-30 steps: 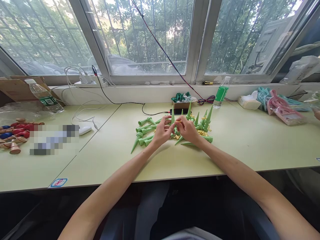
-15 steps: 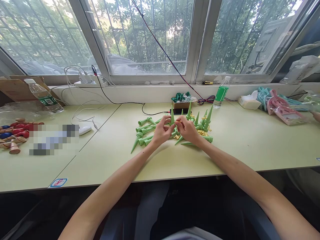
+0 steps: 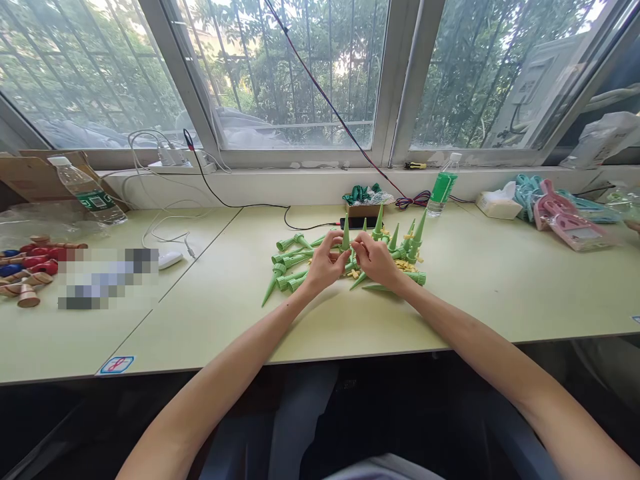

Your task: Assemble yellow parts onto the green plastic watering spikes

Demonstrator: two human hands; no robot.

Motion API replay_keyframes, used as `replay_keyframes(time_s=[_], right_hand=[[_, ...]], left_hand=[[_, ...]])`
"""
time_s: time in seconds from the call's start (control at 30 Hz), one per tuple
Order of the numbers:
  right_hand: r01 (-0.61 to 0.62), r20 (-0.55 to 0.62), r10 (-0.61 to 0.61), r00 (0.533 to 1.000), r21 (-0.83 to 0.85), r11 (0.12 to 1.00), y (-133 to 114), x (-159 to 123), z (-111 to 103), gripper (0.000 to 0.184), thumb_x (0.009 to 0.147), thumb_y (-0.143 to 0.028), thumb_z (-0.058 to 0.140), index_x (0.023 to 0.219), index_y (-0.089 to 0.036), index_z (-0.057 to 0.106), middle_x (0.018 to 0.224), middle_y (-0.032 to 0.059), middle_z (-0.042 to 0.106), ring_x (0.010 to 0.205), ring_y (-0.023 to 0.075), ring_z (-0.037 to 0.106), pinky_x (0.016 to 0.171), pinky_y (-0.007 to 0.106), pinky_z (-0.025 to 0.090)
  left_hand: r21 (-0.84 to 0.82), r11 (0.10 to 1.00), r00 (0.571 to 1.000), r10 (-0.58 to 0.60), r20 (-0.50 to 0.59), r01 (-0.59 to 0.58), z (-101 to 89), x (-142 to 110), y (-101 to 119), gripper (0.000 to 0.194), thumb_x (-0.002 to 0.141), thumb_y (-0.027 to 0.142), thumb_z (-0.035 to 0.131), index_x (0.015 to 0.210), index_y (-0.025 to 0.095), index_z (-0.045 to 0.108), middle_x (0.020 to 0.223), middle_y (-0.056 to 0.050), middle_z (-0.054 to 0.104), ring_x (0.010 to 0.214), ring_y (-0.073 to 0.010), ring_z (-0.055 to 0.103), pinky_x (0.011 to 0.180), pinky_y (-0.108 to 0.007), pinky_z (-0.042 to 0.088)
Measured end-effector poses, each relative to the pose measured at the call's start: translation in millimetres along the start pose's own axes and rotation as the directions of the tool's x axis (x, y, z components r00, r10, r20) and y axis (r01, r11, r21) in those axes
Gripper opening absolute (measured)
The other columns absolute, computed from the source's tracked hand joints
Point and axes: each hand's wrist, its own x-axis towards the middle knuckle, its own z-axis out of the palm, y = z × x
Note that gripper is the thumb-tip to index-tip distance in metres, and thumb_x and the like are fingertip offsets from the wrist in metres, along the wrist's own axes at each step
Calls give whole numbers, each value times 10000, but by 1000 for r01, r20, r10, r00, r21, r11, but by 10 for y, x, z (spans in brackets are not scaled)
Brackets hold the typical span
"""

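My left hand is closed around a green plastic plant watering spike, its point upward. Close by on the right, my right hand is pinched beside the base of that spike. What its fingertips hold, if anything, is too small to make out. More green spikes lie to the left of my hands. Others stand point-up behind and to the right, such as one upright spike. Small yellow valve pieces are heaped partly behind my right wrist.
Behind the spikes lie a dark phone on a cable and a small box. A bottle, a tissue box and pink dustpans stand to the right. Wooden toys lie far left. Another person's hand shows at the right edge.
My right fingertips have shifted slightly to the right, and a small gap now shows between the two hands. The spike in my left hand stays upright, nearly in the same place.
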Motion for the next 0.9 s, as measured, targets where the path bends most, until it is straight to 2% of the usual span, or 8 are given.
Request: replay_keyframes(time_s=[0.33, 0.5, 0.9], right_hand=[[-6, -1, 6, 1000, -20, 1000, 14, 6, 6, 270, 1038, -415, 378, 831, -247, 419, 562, -31, 506, 488, 148, 440, 549, 267, 298], [5, -10, -6, 1000, -58, 998, 25, 12, 8, 288, 1040, -425, 368, 816, -248, 406, 574, -31, 485, 490, 146, 402, 550, 269, 291], [6, -17, -9, 1000, -131, 991, 35, 8, 19, 273, 1037, -410, 364, 820, -247, 393, 596, -24, 466, 497, 149, 368, 550, 266, 253]], left_hand=[[112, 994, 999, -5, -34, 9, 13, -20, 61, 330, 889, 339, 649, 1158, 262, 475, 1164, -60, 635, 428, -15, 534, 417, -172, 419], [99, 995, 999, -18, -51, 23, 28, -17, 100, 322, 872, 350, 661, 1135, 251, 504, 1170, -63, 651, 436, -6, 511, 427, -165, 425], [33, 999, 998, -34, -47, 36, 30, -13, 56, 344, 832, 314, 675, 1110, 235, 489, 1229, -71, 618, 540, -56, 647, 466, -179, 513]])
